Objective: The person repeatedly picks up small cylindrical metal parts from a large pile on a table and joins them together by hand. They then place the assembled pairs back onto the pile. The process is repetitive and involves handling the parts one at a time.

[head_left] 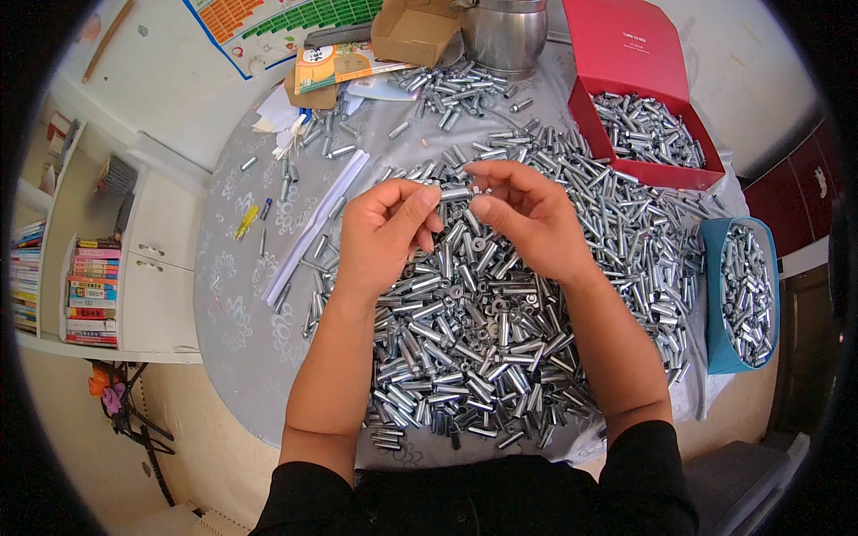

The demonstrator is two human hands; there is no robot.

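Note:
Over the heap, my left hand (380,234) pinches a silver expansion bolt (456,194) between thumb and fingers, its shaft lying level and pointing right. My right hand (534,219) closes at the bolt's right end, thumb below and forefinger above. A small metal part shows there, but I cannot tell whether it is a nut or a washer. Beneath both hands spreads a large pile of loose metal sleeves and bolts (447,393), with several washers (457,291) scattered in its middle.
A red box (657,172) filled with bolts stands at the far right, its lid up. A blue bin (717,304) of bolts is at the right edge. Left lie a white folded strip (313,230) and a yellow item (245,222). A metal pot (506,37) and an open carton (413,36) are behind.

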